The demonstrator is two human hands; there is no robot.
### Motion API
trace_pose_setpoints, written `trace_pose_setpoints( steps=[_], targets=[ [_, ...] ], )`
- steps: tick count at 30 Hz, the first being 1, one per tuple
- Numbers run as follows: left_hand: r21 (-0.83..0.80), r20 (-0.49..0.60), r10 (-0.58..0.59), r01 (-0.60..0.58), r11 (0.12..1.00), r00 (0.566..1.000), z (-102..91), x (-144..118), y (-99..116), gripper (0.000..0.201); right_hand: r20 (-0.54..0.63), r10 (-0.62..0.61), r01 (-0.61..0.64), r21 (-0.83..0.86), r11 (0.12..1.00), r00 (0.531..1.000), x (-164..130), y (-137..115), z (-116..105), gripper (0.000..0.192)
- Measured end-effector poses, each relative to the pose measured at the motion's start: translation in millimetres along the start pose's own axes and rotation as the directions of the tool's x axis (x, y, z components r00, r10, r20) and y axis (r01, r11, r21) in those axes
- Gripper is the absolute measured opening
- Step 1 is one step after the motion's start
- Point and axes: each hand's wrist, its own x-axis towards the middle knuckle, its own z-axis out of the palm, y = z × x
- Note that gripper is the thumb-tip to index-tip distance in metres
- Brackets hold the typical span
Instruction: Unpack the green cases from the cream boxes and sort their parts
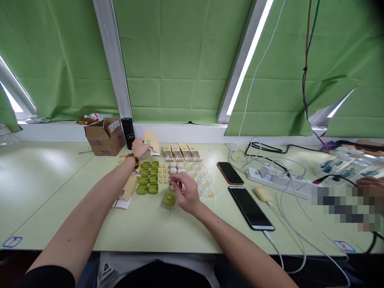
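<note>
1. Two hands work over small packaging parts. The left hand [139, 149] pinches a flat tan card sleeve [151, 141] by its lower edge, raised just above the bench [60, 188]; its grip is closed on the sleeve. Judged light, thin and easily creased: best held by an edge, as here.
2. The right hand [186, 193] hovers, fingers loosely curled and holding nothing, just beside a green cup [169, 200] standing alone; likely light, rigid and smooth.
3. Green trays [148, 178] sit in two columns beside clear cups [204, 180].
4. Folded sleeves [182, 152] stand in a row behind.
5. Two phones [240, 192], a power strip [279, 179] and a cardboard box [105, 138] lie well apart.
</note>
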Motion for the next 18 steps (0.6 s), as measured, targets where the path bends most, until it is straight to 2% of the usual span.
trace_pose_setpoints(
  steps=[9, 18],
  targets=[
    [0.211, 0.081, 0.006, -0.023, 0.977, 0.997, 44.1, 9.3, -1.2, 0.017, 0.1, -0.114, 0.12, -0.049, 0.992, 0.988, -4.8, -4.9, 5.1, 0.024],
    [0.253, 0.125, -0.059, 0.026, 0.967, 0.99, 60.1, 6.7, -9.4, 0.037, 0.147, -0.196, 0.209, -0.077, 0.975, 0.969, -6.1, -8.1, 6.0, 0.029]
  ],
)
